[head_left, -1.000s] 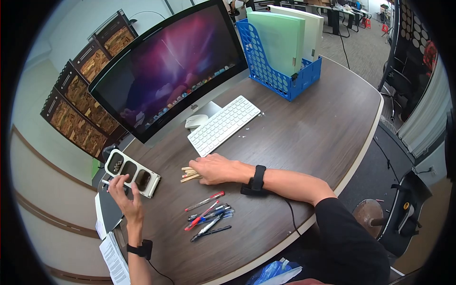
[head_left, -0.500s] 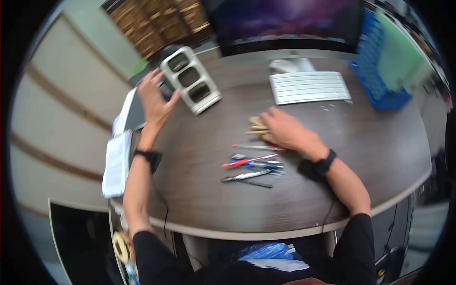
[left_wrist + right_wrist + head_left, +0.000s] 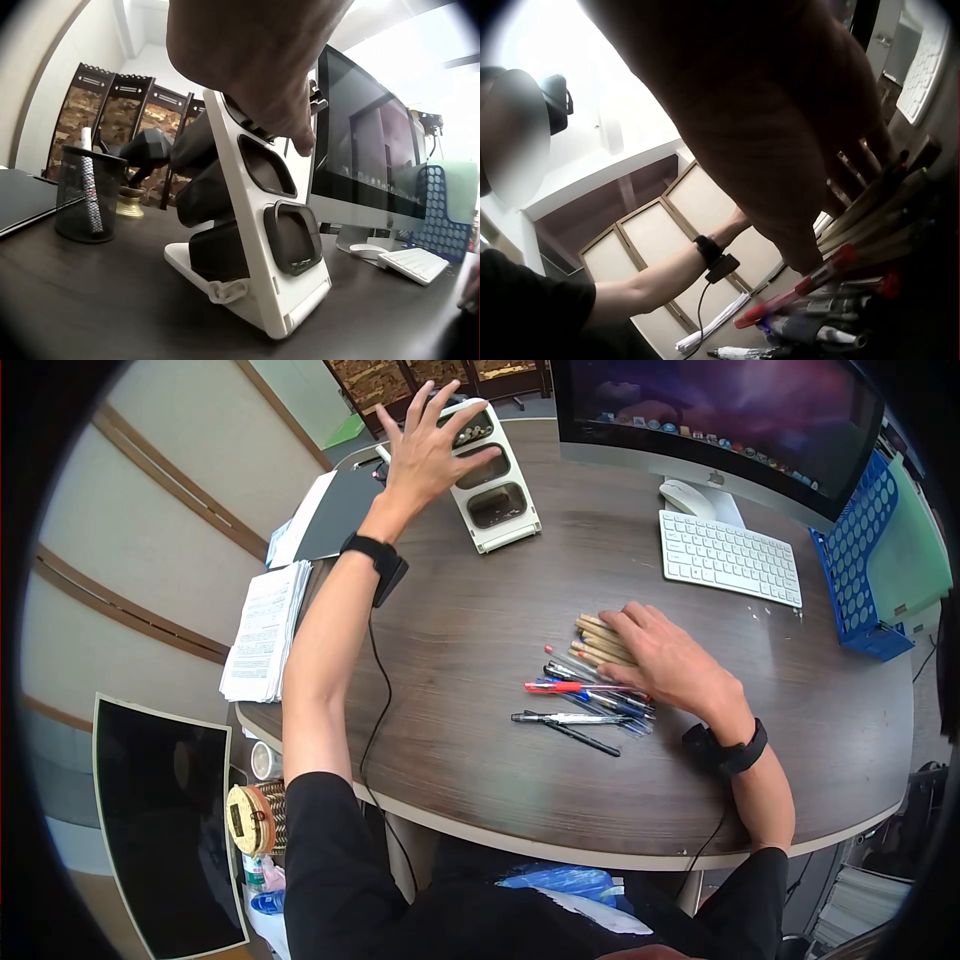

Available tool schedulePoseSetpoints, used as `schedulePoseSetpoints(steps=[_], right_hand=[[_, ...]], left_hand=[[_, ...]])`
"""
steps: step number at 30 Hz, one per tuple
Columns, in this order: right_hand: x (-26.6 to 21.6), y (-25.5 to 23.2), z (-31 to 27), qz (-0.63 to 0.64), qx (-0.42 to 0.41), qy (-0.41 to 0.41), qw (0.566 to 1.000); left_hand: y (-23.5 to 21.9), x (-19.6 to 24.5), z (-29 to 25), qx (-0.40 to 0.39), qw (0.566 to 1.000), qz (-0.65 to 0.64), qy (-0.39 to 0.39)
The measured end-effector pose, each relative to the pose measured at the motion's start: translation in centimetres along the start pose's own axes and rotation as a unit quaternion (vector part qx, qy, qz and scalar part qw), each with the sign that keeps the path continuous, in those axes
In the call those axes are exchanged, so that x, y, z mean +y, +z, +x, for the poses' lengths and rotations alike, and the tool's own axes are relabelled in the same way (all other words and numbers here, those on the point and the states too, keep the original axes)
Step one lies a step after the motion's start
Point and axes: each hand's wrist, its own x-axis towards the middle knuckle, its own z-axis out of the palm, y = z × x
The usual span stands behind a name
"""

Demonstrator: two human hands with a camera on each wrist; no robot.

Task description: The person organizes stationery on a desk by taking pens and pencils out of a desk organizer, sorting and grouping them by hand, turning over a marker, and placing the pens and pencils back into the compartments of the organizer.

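Observation:
My left hand (image 3: pixel 425 458) hovers with fingers spread over a white three-compartment organizer (image 3: pixel 487 541). In the left wrist view the organizer (image 3: pixel 259 255) leans back with its dark bins behind, and the hand hides its top. Several small light ends (image 3: pixel 474 434) show in the top compartment. My right hand (image 3: pixel 672 656) grips a loose bundle of tan-barrelled pens (image 3: pixel 597 638), its thumb on the near side. Just nearer lies a heap of pens: a red one (image 3: pixel 565 687), a silver-and-black one (image 3: pixel 570 718) and several dark or blue ones.
A keyboard (image 3: pixel 730 558), mouse (image 3: pixel 687 499) and monitor (image 3: pixel 700 455) stand behind the right hand. The blue file rack (image 3: pixel 865 585) is far right. Papers (image 3: pixel 265 630) lie at the left edge. A mesh pen cup (image 3: pixel 90 199) stands beside the organizer. Wrist cables cross the desk.
The head view has swung left and down. My left hand has moved from the organizer's side to above it, fingers spread. The right hand and the tan pens are now closer to the pen heap.

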Motion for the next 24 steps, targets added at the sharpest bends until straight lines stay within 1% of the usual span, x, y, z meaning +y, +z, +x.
schedulePoseSetpoints(steps=[2, 4, 6, 8, 9, 10, 11, 12, 13, 14, 16, 17, 18, 19, 20, 22, 24], right_hand=[[-0.5, 0.1, 0.0, 0.011, -0.008, -0.001, 1.0], [-0.9, -0.1, 0.0, 0.023, -0.02, 0.002, 1.0], [-0.6, 0.2, 0.1, 0.02, -0.014, 0.007, 1.0], [-0.2, 0.4, 0.1, 0.015, -0.006, 0.011, 1.0], [0.0, 0.5, 0.1, 0.016, -0.005, 0.009, 1.0], [0.0, 0.5, 0.1, 0.016, -0.004, 0.006, 1.0], [0.0, 0.4, 0.2, 0.015, -0.004, 0.006, 1.0], [-0.1, 0.3, 0.1, 0.022, -0.008, 0.014, 1.0], [-0.2, 0.2, 0.1, 0.029, -0.012, 0.023, 0.999], [0.0, 0.3, 0.1, 0.031, -0.015, 0.026, 0.999], [0.7, 0.4, 0.1, 0.04, 0.0, 0.019, 0.999], [1.4, 0.6, 0.1, 0.06, 0.011, 0.008, 0.998], [1.6, 0.6, 0.1, 0.088, 0.017, 0.021, 0.996], [1.8, 0.6, -0.1, 0.11, 0.025, 0.039, 0.993], [2.0, 0.6, -0.5, 0.13, 0.032, 0.057, 0.989], [2.7, 0.6, -1.1, 0.119, 0.029, 0.071, 0.99], [3.8, 1.3, -1.9, 0.213, 0.053, 0.084, 0.972]], left_hand=[[0.7, -0.1, 0.7, 0.011, 1.0, -0.003, 0.003], [1.3, -0.4, 1.0, -0.021, 0.998, 0.045, 0.029], [1.9, -0.7, 1.0, -0.005, 0.999, 0.027, 0.036], [1.9, -1.0, 1.2, -0.036, 0.998, 0.021, 0.037], [1.9, -0.8, 1.4, -0.011, 0.999, -0.011, 0.036], [1.8, -0.6, 1.6, -0.011, 0.999, -0.01, 0.034], [1.5, -0.4, 1.9, 0.02, 0.994, -0.106, 0.006], [0.5, 0.3, 2.6, 0.05, 0.978, -0.201, -0.022], [-0.8, 0.9, 3.0, 0.061, 0.973, -0.223, -0.025], [-2.8, 2.9, 4.2, 0.137, 0.9, -0.401, -0.099], [-5.2, 4.1, 5.3, 0.162, 0.859, -0.479, -0.082], [-9.0, 5.7, 5.0, 0.049, 0.852, -0.502, -0.137], [-10.5, 7.7, 4.7, 0.039, 0.834, -0.533, -0.14], [-11.3, 8.7, 3.4, -0.033, 0.89, -0.451, -0.065], [-11.9, 9.6, 2.2, -0.103, 0.927, -0.361, 0.013], [-10.6, 13.0, -0.7, -0.118, 0.923, -0.332, 0.152], [-10.5, 17.0, -3.7, -0.183, 0.922, -0.286, 0.184]])
